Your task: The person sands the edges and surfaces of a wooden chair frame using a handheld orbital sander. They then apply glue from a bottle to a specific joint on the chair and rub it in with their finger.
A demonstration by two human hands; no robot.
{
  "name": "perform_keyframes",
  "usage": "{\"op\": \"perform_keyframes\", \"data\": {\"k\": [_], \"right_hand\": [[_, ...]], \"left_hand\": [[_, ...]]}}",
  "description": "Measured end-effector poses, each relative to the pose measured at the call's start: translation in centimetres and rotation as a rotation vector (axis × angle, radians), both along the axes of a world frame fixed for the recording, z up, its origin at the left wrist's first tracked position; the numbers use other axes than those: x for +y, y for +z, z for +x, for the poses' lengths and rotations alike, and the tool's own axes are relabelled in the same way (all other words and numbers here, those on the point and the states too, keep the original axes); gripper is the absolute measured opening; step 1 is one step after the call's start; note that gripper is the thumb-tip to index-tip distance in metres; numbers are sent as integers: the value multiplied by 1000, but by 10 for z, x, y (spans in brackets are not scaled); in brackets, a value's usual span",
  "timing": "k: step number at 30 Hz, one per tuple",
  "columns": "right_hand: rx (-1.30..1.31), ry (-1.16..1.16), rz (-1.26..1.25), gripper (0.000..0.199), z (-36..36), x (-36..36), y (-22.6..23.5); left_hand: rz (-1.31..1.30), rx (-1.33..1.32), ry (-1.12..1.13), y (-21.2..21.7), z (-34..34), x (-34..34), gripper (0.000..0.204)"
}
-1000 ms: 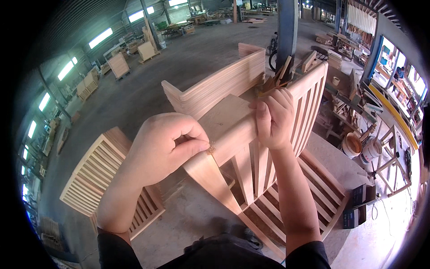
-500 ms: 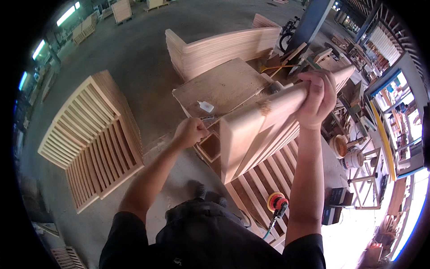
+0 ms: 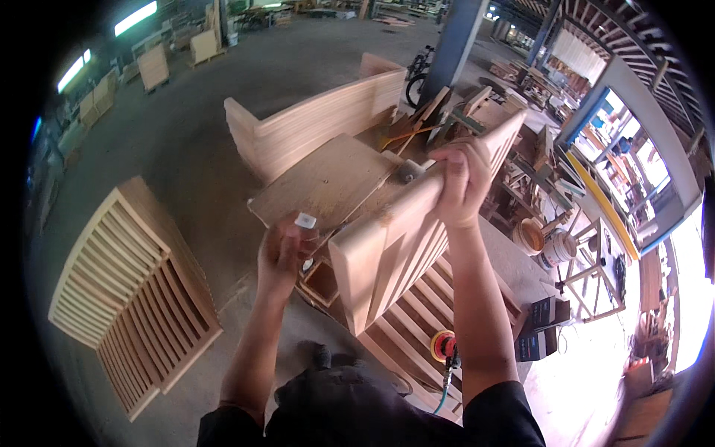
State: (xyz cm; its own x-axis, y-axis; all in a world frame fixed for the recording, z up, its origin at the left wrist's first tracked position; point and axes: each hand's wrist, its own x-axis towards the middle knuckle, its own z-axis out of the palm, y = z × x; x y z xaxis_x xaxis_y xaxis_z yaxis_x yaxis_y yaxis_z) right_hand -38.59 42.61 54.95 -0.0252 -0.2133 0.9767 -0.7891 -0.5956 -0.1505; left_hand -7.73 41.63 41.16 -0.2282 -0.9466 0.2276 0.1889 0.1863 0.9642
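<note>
My right hand (image 3: 460,182) grips the top edge of a slatted wooden panel (image 3: 372,257), which stands tilted on its edge. A rough brown patch marks that top rail. My left hand (image 3: 281,257) is closed around a small white squeeze bottle (image 3: 305,220), its flat end showing above the fingers; most of the bottle is hidden. Just below that hand is a small open wooden box (image 3: 320,283). Under the held panel lies another slatted wooden panel (image 3: 406,316), with a red and black sander (image 3: 443,346) resting on it.
A dusty worktable board (image 3: 328,179) lies ahead, with a stack of curved wooden panels (image 3: 328,119) behind it. Slatted panels (image 3: 134,290) are stacked at left. On the right are buckets (image 3: 527,236), a wooden frame (image 3: 592,279) and dark boxes (image 3: 540,331). A blue pillar (image 3: 450,56) rises beyond.
The white bottle, lying on the worktable before, is now in my left hand. My right hand keeps its hold on the panel. The view has swung to the right.
</note>
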Motion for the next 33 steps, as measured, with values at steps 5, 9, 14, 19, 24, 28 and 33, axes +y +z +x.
{"op": "perform_keyframes", "data": {"k": [5,9,14,19,24,28,33], "right_hand": [[-39,-16,30,25,5,4,2],[-53,-23,29,24,6,5,4],[-38,-4,7,21,7,5,3],[-40,-4,-35,22,2,1,-1],[-28,9,-47,22,3,5,2],[-44,9,-49,22,2,4,1],[-45,3,-71,21,4,5,3]], "left_hand": [[-561,123,29,106,-20,49,61],[-758,21,85,126,-50,64,60],[-1049,-300,306,121,-57,55,43],[-1069,-326,284,113,-52,53,32],[-1113,-398,188,134,-43,49,34],[-1041,-434,26,142,-32,40,41],[-1084,-467,-3,149,-32,35,37]]}}
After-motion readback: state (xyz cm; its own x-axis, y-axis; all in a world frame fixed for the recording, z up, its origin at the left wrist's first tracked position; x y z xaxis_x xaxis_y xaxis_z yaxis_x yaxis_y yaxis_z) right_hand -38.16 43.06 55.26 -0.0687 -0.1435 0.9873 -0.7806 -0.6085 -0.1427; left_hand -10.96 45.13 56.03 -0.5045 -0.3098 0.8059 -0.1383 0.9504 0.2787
